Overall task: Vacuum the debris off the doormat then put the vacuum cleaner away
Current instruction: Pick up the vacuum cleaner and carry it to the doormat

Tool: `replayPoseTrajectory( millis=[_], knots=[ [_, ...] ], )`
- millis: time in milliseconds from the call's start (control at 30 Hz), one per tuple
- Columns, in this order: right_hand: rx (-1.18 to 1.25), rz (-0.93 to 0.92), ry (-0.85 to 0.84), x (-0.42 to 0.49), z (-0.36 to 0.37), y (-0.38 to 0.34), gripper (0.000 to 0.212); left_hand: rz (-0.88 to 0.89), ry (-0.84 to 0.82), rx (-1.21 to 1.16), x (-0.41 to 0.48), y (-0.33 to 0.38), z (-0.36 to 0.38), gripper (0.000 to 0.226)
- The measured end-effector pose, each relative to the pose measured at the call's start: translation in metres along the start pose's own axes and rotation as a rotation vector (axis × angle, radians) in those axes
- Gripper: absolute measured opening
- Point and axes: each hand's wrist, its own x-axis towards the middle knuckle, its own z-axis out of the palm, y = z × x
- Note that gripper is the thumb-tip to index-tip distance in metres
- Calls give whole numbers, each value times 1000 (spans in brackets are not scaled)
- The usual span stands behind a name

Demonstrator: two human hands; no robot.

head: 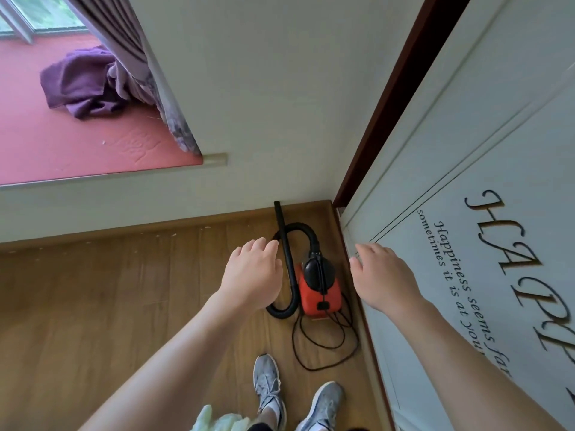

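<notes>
Above grey shoes (267,387), the left hand (252,272) and right hand (382,275) hover empty, fingers loosely spread. Below them the red vacuum cleaner (317,290) stands in the floor corner beside the lettered door (466,181) (no doormat in view). If lifting it, I'd take body and hose (287,259) together, minding the loose cord (323,343).

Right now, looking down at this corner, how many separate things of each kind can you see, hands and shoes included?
Red vacuum cleaner: 1
Hands: 2, left hand and right hand
Grey sneakers: 2
Purple cloth: 1
Total: 6
</notes>
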Motion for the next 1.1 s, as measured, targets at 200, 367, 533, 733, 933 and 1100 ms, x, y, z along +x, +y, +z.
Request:
replayPoseTrajectory(
  millis=[200,367,533,733,933,1100],
  knots=[
    [57,13,-41,53,56,22,50,-23,-21,-51,49,-6,60,46],
    [119,20,-83,102,126,43,49,-77,-76,-67,93,-10,134,47],
    [186,54,-122,148,206,65,49,-161,-118,-154,133,-19,219,41],
    [235,93,-157,200,299,82,51,-212,-130,-244,179,-34,312,48],
    [266,96,-171,243,375,92,52,-261,-140,-327,223,-62,398,57],
    [351,147,-171,274,427,108,52,-305,-163,-413,252,-81,454,54]
  ],
)
